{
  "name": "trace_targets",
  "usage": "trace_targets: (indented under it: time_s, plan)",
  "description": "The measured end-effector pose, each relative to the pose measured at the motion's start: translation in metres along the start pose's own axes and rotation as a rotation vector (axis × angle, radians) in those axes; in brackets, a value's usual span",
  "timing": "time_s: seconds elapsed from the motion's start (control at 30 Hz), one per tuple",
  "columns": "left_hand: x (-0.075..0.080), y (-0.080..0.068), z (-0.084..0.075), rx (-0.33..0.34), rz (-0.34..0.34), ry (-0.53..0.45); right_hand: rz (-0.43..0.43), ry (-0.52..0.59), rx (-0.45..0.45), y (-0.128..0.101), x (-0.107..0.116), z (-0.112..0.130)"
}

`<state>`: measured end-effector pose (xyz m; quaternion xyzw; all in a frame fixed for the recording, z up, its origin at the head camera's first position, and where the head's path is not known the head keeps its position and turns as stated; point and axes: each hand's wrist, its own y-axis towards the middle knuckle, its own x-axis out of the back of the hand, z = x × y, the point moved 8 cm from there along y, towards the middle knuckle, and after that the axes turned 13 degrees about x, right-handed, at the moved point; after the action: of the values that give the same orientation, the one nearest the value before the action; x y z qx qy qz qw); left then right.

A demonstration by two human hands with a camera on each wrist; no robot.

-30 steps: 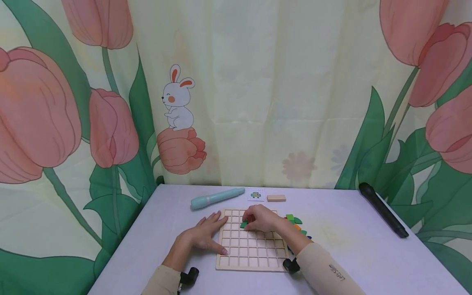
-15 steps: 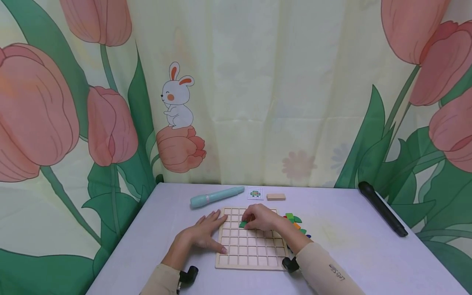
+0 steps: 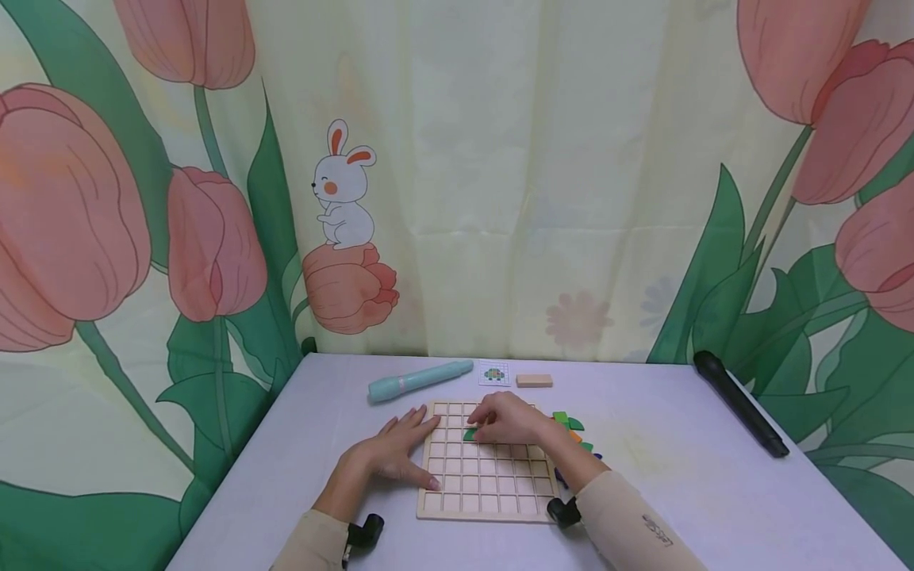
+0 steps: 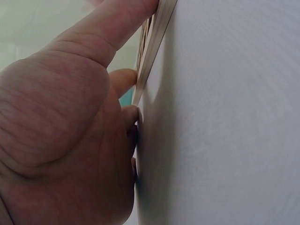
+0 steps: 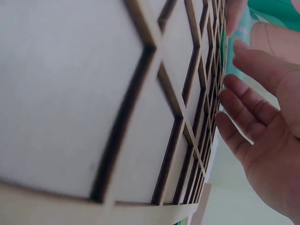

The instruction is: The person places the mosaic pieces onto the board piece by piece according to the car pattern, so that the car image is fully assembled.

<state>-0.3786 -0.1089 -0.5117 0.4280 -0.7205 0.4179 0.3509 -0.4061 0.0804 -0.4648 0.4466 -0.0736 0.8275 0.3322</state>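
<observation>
On the bench (image 3: 678, 476), the left hand (image 3: 393, 454) lies flat, fingers spread, against the grid board's (image 3: 485, 484) 9 o'clock edge, as a second ago. The right hand (image 3: 510, 420) still pinches a green tile (image 3: 469, 434) over the far cells, barely shifted; loose tiles (image 3: 571, 424) wait at 3 o'clock.

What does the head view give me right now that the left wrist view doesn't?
Only the head view shows the right hand pinching a green piece over the grid board, the loose coloured pieces beside it, the teal pen, the pattern card, the wooden block and the black bar. Only the left wrist view shows, from close up, the fingers touching the board's thin edge. Both show the left hand resting flat against the board's left side on the white table.
</observation>
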Motion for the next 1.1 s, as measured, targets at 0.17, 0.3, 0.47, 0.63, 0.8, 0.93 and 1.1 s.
trace_targets:
  time_s: [0.17, 0.3, 0.47, 0.63, 0.8, 0.93, 1.1]
  plan:
    - [-0.001, 0.001, 0.001, 0.003, -0.001, 0.005, -0.117, 0.025, -0.013, -0.011, 0.015, 0.003]
    - [-0.001, 0.001, 0.001, -0.005, -0.002, 0.012, -0.199, -0.003, -0.011, -0.025, 0.026, 0.004]
    - [0.000, 0.001, -0.001, -0.022, -0.006, 0.015, -0.302, -0.039, -0.024, -0.043, 0.039, 0.001]
    - [0.001, -0.001, -0.002, -0.012, -0.004, 0.007, -0.402, -0.070, -0.067, -0.057, 0.054, -0.003]
    - [0.002, -0.002, -0.003, -0.012, -0.004, 0.009, -0.475, -0.057, -0.176, -0.071, 0.066, -0.011]
    - [0.003, -0.002, -0.004, -0.018, -0.006, 0.008, -0.472, -0.054, -0.236, -0.081, 0.072, -0.018]
    - [0.003, -0.002, -0.005, -0.018, -0.006, 0.008, -0.451, -0.046, -0.306, -0.094, 0.075, -0.030]
